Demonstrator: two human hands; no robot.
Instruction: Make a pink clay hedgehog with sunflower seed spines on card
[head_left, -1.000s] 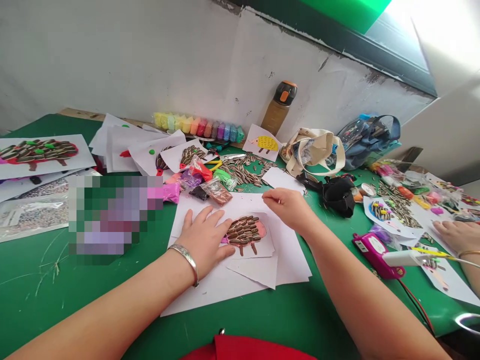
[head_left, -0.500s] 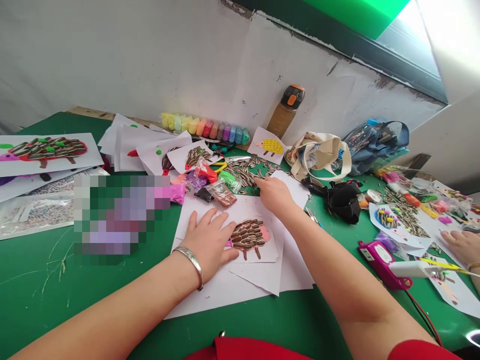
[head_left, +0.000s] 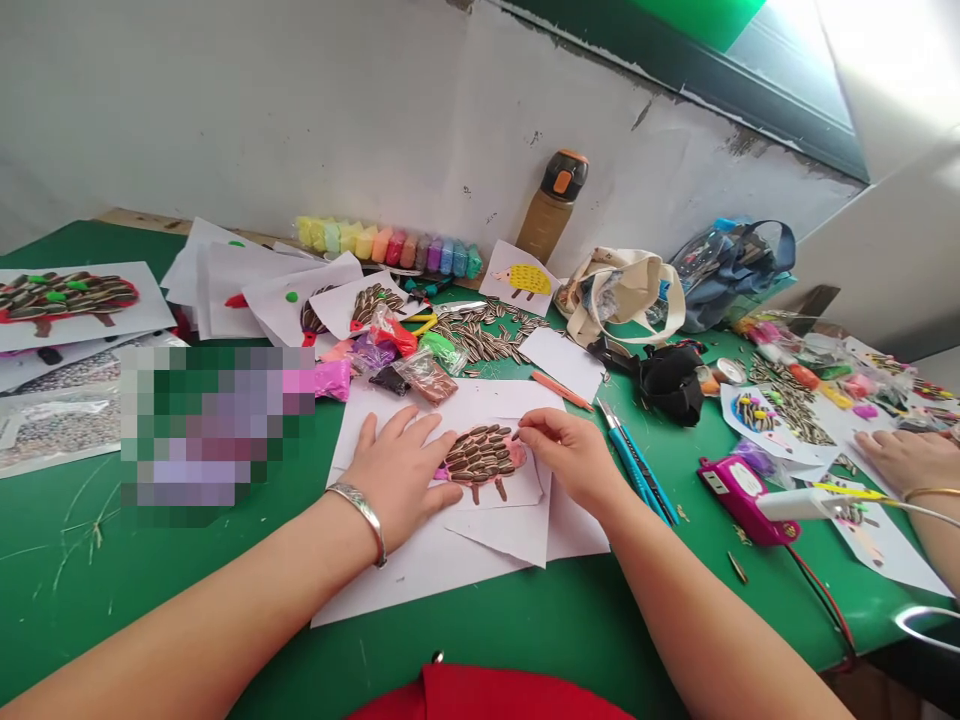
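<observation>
My left hand [head_left: 397,485] lies flat on white paper with its fingers spread, holding nothing. Beside its fingertips is a hedgehog picture [head_left: 487,462], its body covered with rows of sunflower seeds, with brown legs and a bare pink patch at the right end. Over that patch my right hand [head_left: 574,455] is pinched, a small dark sunflower seed [head_left: 517,436] between thumb and forefinger. More white sheets [head_left: 510,535] lie under the picture. Beyond the paper is a pile of loose sunflower seeds [head_left: 487,335], with a brown clay packet [head_left: 431,380] nearer.
Blue pens [head_left: 637,460] and an orange pencil [head_left: 562,391] lie to the right. A bottle [head_left: 551,205] stands by the wall near a cream bag [head_left: 622,300]. A magenta device [head_left: 746,505] sits at right, with another person's hand [head_left: 904,465] beyond it.
My right hand has come back from the seed pile to the right end of the hedgehog, now pinching a seed. My left hand stays spread on the paper. The view has shifted slightly.
</observation>
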